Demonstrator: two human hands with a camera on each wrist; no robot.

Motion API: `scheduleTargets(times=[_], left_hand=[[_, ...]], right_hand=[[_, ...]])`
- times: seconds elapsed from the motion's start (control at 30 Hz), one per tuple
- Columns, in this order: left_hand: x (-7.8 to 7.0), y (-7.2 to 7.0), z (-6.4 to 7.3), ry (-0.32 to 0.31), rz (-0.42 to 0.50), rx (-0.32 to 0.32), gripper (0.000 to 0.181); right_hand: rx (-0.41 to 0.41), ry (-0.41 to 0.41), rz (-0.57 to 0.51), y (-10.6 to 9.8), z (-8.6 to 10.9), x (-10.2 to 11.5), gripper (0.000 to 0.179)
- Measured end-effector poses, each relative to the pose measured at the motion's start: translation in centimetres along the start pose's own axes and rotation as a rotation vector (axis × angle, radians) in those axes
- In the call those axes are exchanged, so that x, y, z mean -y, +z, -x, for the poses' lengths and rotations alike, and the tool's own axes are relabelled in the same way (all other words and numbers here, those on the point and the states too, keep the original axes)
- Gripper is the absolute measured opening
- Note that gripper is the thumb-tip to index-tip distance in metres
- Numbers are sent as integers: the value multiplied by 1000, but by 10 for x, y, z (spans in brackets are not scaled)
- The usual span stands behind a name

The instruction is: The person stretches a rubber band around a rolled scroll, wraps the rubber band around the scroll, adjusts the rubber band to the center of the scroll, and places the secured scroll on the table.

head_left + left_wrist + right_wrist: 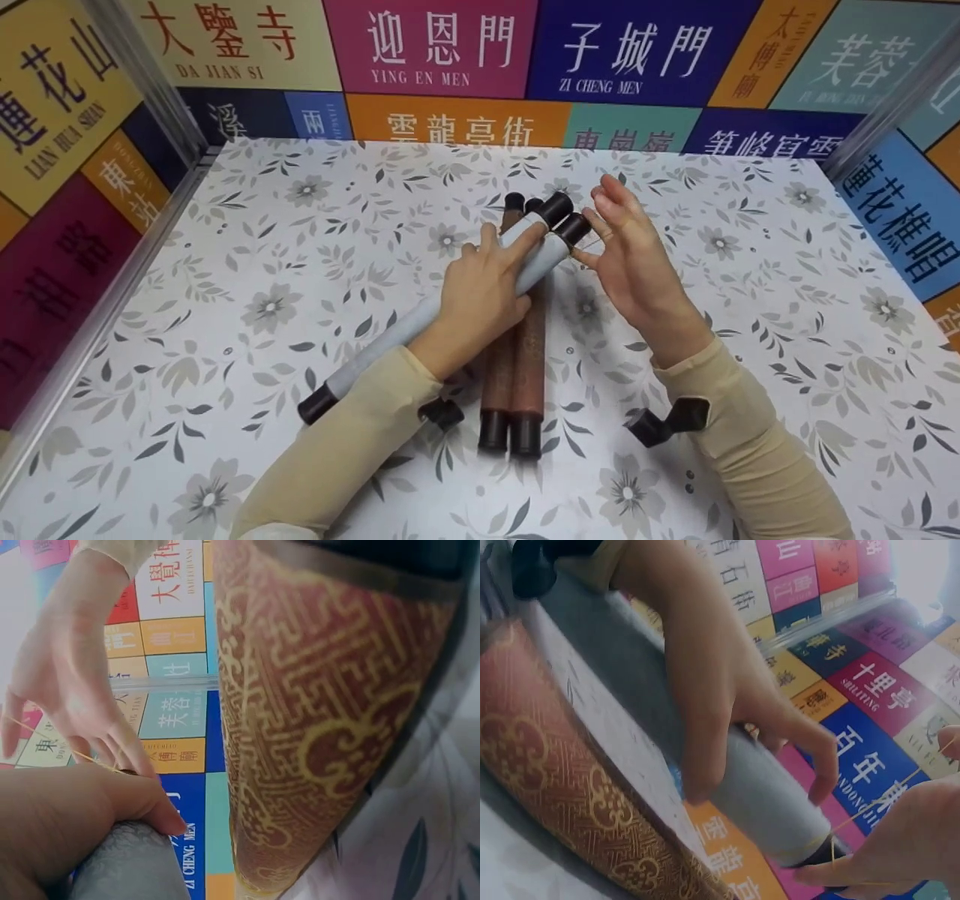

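Note:
My left hand (480, 289) grips two light grey-blue scrolls with dark end knobs. One scroll (394, 341) slants from lower left to upper right; most of the other scroll (547, 261) hides behind the hand. Close to their upper ends, my right hand (641, 270) has its fingers spread and extended. A thin yellow rubber band (890, 788) stretches between those fingers and the end of a grey scroll. Beneath the grey pair lie two red-brown scrolls (530, 356), side by side, with a gold pattern (330, 690) visible in the left wrist view.
A white cloth with grey flowers and leaves covers the table (270, 307). Colourful panels with Chinese lettering (442, 45) stand along the back and both sides. Black wrist mounts (667, 421) sit on both sleeves.

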State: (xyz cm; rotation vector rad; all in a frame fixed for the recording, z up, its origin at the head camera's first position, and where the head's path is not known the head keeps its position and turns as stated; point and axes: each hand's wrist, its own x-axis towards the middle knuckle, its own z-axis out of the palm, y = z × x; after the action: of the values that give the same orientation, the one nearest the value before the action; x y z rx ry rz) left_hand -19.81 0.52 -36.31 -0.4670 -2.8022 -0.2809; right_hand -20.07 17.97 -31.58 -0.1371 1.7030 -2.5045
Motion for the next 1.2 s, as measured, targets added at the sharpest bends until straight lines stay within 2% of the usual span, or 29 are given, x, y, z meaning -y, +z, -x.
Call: scheduleTargets(times=[0.13,0.2,0.33,0.4,0.57,0.67,0.83,1.0,1.2], left_hand=[[0,1,-1,4,-24,9,90],[0,2,-1,8,-24,4,91],[-1,1,-1,23,-9,-19,91],[-1,-1,0,42,1,-24,91],[0,-4,2,147,8,-15,89],[2,-5,3,239,-9,-8,87],[6,-8,1,377,-31,49,87],[5,-11,1,461,-25,99,88],[3,-13,4,530,-49,112,88]], right_hand=[[-25,-4,16,1,1,1,69],[-22,48,2,-2,-1,1,63],[-7,180,-60,-17,-9,0,29],[18,232,-90,-27,-15,-2,20],[129,342,-120,-48,-27,-4,26],[184,397,-95,-58,-32,-4,27],[315,431,-20,-70,-37,-4,31],[393,474,18,-78,-38,-6,32],[454,472,126,-83,-38,-9,30]])
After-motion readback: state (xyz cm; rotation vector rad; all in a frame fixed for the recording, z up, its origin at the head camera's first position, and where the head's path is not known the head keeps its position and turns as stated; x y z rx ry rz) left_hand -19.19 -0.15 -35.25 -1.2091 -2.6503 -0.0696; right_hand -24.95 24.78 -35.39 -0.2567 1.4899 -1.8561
